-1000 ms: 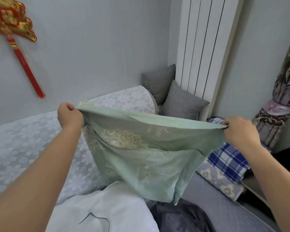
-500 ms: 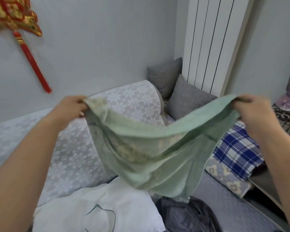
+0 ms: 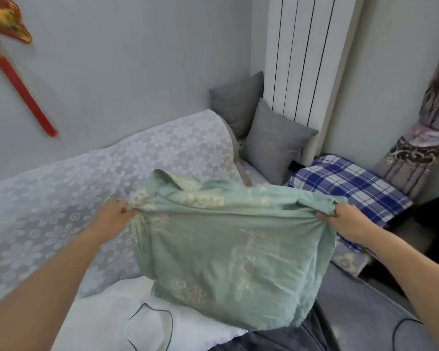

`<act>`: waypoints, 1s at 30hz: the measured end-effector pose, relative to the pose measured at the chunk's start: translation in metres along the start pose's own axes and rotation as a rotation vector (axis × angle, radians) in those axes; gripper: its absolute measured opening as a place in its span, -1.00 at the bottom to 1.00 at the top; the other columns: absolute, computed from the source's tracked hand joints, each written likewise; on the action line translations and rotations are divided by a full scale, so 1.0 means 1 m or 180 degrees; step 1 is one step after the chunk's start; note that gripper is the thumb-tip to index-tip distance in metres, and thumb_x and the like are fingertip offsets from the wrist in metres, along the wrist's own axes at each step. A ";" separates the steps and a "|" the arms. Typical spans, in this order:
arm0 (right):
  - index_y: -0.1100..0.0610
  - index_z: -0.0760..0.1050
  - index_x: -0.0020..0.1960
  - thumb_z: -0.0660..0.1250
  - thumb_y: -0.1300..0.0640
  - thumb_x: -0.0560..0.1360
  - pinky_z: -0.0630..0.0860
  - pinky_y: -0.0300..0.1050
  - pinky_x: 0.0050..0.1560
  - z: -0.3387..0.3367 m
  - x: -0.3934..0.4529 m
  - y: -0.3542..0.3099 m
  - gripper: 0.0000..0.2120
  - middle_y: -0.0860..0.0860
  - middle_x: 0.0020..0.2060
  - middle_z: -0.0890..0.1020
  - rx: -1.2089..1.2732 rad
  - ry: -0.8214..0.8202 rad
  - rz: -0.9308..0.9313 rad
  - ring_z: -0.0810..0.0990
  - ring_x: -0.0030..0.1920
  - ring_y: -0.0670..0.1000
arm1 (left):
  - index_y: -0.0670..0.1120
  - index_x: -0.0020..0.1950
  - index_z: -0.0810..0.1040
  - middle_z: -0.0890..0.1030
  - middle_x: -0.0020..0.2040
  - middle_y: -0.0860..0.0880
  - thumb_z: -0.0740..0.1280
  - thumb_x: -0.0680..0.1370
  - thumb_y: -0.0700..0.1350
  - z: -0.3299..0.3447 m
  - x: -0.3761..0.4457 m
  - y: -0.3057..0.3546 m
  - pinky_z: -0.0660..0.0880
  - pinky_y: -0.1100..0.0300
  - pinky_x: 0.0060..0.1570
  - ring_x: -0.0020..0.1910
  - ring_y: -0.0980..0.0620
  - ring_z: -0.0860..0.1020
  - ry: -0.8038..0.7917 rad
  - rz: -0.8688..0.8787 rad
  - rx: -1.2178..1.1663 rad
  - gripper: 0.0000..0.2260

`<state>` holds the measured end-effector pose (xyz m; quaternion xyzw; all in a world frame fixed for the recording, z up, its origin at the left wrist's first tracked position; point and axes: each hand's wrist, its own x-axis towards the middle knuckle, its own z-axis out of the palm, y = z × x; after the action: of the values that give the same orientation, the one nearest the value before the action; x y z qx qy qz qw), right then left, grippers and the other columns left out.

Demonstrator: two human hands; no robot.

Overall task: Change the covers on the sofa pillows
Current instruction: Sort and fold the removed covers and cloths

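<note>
While stretched between two bare hands above a sofa, pale green pillow cover (image 3: 228, 247) held taut along its upper edge, printed with faint cream flowers and a line of script. Left hand (image 3: 112, 216) clenched on bunched fabric at the cover's left corner, fingers curled round the cloth. Right hand (image 3: 340, 219) gripping the opposite corner the same way, cloth gathered into tight folds at the fist. Top flap of the cover flopped forward and rumpled between the two grips; lower part hanging slack, its bottom edge draped over a white pillow (image 3: 137, 317) with a thin dark line drawn on it, lying on the seat in the foreground. Dark grey fabric (image 3: 289, 340) crumpled just beside that pillow, partly under the hanging cover. Sofa backrest draped in a white lace throw (image 3: 86, 188) with a flower pattern, behind the left forearm. Two grey cushions (image 3: 274, 143) propped upright in the far corner, one behind the other, against a white ribbed radiator (image 3: 307, 54). Blue and white checked pillow (image 3: 350, 183) lying beyond the right hand, near a tied-back patterned curtain (image 3: 421, 143). Red and gold tasselled ornament (image 3: 15, 72) hanging on the grey wall, upper left, blurred.
</note>
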<state>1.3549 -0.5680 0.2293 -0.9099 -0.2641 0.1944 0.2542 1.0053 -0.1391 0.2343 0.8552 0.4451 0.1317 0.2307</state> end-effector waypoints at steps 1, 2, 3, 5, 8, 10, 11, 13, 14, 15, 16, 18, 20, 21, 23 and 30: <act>0.02 0.50 -0.10 0.29 -0.02 0.62 0.49 -0.10 -0.07 -0.004 0.002 -0.005 -0.83 -0.02 -0.13 0.60 -0.0047 -0.0035 -0.0087 0.55 -0.15 -0.06 | -0.13 -0.34 0.39 0.35 -0.42 -0.08 0.34 0.64 -0.11 -0.004 0.003 0.004 0.17 0.09 -0.36 -0.44 -0.02 0.33 0.0063 -0.0059 0.0082 -0.64; 0.04 0.50 -0.13 0.29 0.00 0.62 0.48 -0.11 -0.12 -0.007 0.004 -0.012 -0.81 -0.01 -0.16 0.59 0.0009 -0.0048 -0.0136 0.56 -0.17 -0.03 | -0.13 -0.32 0.38 0.36 -0.41 -0.10 0.32 0.65 -0.06 -0.007 0.006 0.011 0.21 0.10 -0.37 -0.43 -0.02 0.35 0.0083 -0.0177 0.0078 -0.64; 0.11 0.54 -0.11 0.31 0.02 0.62 0.52 -0.08 -0.14 -0.010 0.007 -0.020 -0.81 0.05 -0.16 0.62 0.0322 -0.0067 -0.0138 0.59 -0.17 0.04 | -0.15 -0.28 0.41 0.40 -0.37 -0.12 0.32 0.65 -0.04 -0.009 0.010 0.017 0.27 0.11 -0.38 -0.42 -0.04 0.37 0.0046 -0.0414 -0.0138 -0.66; 0.26 0.59 0.08 0.33 0.10 0.60 0.60 0.01 -0.08 -0.020 0.011 -0.036 -0.78 0.13 -0.11 0.68 0.1462 -0.0205 -0.0042 0.65 -0.13 0.12 | -0.18 -0.15 0.50 0.48 -0.23 -0.18 0.35 0.63 -0.03 -0.016 0.016 0.028 0.39 0.15 -0.35 -0.36 -0.06 0.42 -0.0017 -0.0898 -0.1208 -0.74; 0.33 0.50 0.30 0.41 0.19 0.48 0.61 0.05 0.13 -0.052 0.001 -0.057 -0.58 0.17 0.09 0.69 0.3151 -0.0444 -0.0332 0.68 0.07 0.14 | -0.20 0.07 0.59 0.60 -0.02 -0.18 0.29 0.65 -0.14 -0.046 0.013 0.054 0.56 0.16 -0.19 -0.22 -0.01 0.59 0.0146 -0.0658 -0.2922 -0.85; 0.27 0.51 0.32 0.49 0.25 0.37 0.59 0.11 0.19 -0.070 -0.024 -0.065 -0.48 0.20 0.20 0.64 0.3554 -0.0866 -0.1077 0.65 0.16 0.17 | -0.20 0.14 0.59 0.65 0.08 -0.14 0.12 0.72 -0.16 -0.069 -0.002 0.064 0.63 0.18 0.02 -0.03 0.02 0.68 -0.0386 -0.0011 -0.4368 -0.74; 0.19 0.55 0.31 0.57 0.22 0.33 0.58 0.11 0.21 -0.072 -0.038 -0.066 -0.44 0.16 0.22 0.64 0.3133 -0.1181 -0.1272 0.64 0.19 0.15 | -0.20 0.14 0.61 0.66 0.12 -0.15 0.05 0.75 -0.18 -0.074 -0.013 0.061 0.62 0.12 0.10 0.07 -0.02 0.68 -0.0815 0.0248 -0.4602 -0.67; 0.02 0.58 0.31 0.65 -0.11 0.24 0.49 -0.04 0.33 -0.054 -0.050 -0.053 -0.31 0.01 0.27 0.61 0.1117 -0.1553 -0.0847 0.59 0.26 0.01 | -0.21 0.02 0.68 0.70 0.03 -0.17 0.12 0.70 -0.35 -0.067 -0.031 0.043 0.65 0.09 0.02 0.04 -0.09 0.68 -0.1375 0.0215 -0.3410 -0.68; 0.05 0.53 0.37 0.63 -0.18 0.25 0.43 -0.09 0.36 -0.038 -0.044 -0.037 -0.24 0.01 0.32 0.57 0.0320 -0.1437 -0.0295 0.55 0.29 0.02 | -0.21 -0.08 0.70 0.71 -0.05 -0.17 0.23 0.62 -0.43 -0.057 -0.035 0.028 0.65 0.15 -0.06 -0.02 -0.10 0.68 -0.1410 0.0149 -0.2303 -0.71; 0.09 0.49 0.39 0.61 -0.10 0.31 0.42 -0.10 0.35 -0.024 -0.039 -0.028 -0.28 0.07 0.34 0.54 0.0177 -0.1241 0.0140 0.55 0.26 0.05 | -0.18 -0.16 0.71 0.71 -0.12 -0.16 0.32 0.55 -0.47 -0.046 -0.034 0.014 0.63 0.21 -0.13 -0.07 -0.11 0.66 -0.1297 0.0045 -0.1441 -0.73; 0.05 0.51 0.35 0.52 0.09 0.46 0.44 -0.17 0.27 -0.009 -0.027 -0.018 -0.52 0.10 0.31 0.55 0.0104 -0.1029 0.0055 0.56 0.18 0.01 | -0.14 -0.20 0.71 0.70 -0.15 -0.18 0.35 0.50 -0.50 -0.035 -0.032 0.005 0.60 0.23 -0.16 -0.09 -0.11 0.63 -0.1043 -0.0088 -0.0958 -0.70; -0.09 0.61 0.14 0.25 0.40 0.56 0.44 -0.37 0.00 0.003 -0.008 -0.011 -0.58 0.06 0.11 0.60 -0.0071 -0.0258 -0.0413 0.56 0.03 -0.04 | -0.14 -0.11 0.71 0.68 -0.09 -0.22 0.29 0.51 -0.51 -0.020 -0.023 -0.003 0.57 0.23 -0.16 -0.11 -0.11 0.61 -0.0390 -0.0339 -0.1010 -0.68; -0.03 0.64 0.16 0.18 0.47 0.54 0.40 -0.24 -0.09 0.000 0.004 -0.014 -0.52 0.07 -0.03 0.55 0.0042 0.0515 -0.0529 0.52 -0.03 0.05 | -0.15 0.09 0.70 0.68 0.05 -0.18 0.24 0.58 -0.47 -0.016 -0.013 -0.004 0.59 0.18 -0.06 -0.07 -0.09 0.63 0.0055 -0.0299 -0.1026 -0.67; 0.02 0.64 0.18 0.17 0.47 0.53 0.40 -0.12 -0.08 0.000 0.008 -0.010 -0.52 0.08 -0.06 0.55 0.0021 0.0795 -0.0540 0.51 -0.05 0.09 | -0.13 0.18 0.68 0.67 0.11 -0.16 0.24 0.59 -0.43 -0.015 -0.010 -0.005 0.60 0.08 0.07 0.01 -0.10 0.64 0.0170 -0.0254 -0.0957 -0.67; 0.04 0.66 -0.02 0.15 0.48 0.47 0.40 -0.03 -0.16 -0.006 0.009 -0.017 -0.55 0.11 -0.16 0.61 0.0152 0.1033 -0.0602 0.53 -0.12 0.15 | -0.05 0.26 0.65 0.67 0.18 -0.11 0.23 0.61 -0.37 -0.018 -0.004 -0.007 0.57 -0.11 0.21 0.11 -0.13 0.64 0.0378 -0.0198 -0.0968 -0.64; 0.09 0.51 -0.08 0.12 0.29 0.63 0.42 -0.06 -0.18 -0.011 -0.003 -0.022 -0.76 -0.02 -0.16 0.59 0.0816 0.0689 -0.0290 0.54 -0.12 0.05 | 0.02 0.22 0.62 0.68 0.08 -0.07 0.16 0.70 -0.19 -0.048 -0.022 0.005 0.57 0.00 0.11 0.01 -0.07 0.63 0.0145 -0.0251 -0.1438 -0.73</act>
<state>1.3491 -0.5577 0.2507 -0.8727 -0.2492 0.1157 0.4036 0.9754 -0.1462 0.2779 0.7605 0.4425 0.2382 0.4112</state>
